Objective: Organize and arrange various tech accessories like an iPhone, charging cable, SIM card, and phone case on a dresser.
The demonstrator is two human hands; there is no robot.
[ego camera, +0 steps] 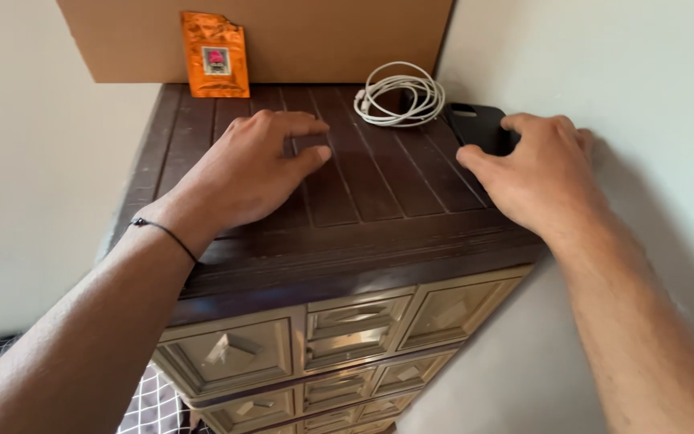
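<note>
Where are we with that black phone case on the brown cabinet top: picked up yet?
Not lifted yet. The right hand has its fingers on the black phone case, which lies flat by the wall. The left hand rests on the cabinet top. The white cable and orange sachet sit untouched.

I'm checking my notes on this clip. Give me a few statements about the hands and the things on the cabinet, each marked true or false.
1. The left hand lies flat on the cabinet top. True.
2. The right hand grips the cable. False: it touches a black case; the cable lies coiled apart from it.
3. An orange packet leans against the cardboard. True.
4. The cable is black. False: it is white.
5. A drawer is pulled open. False: all look shut.
</note>
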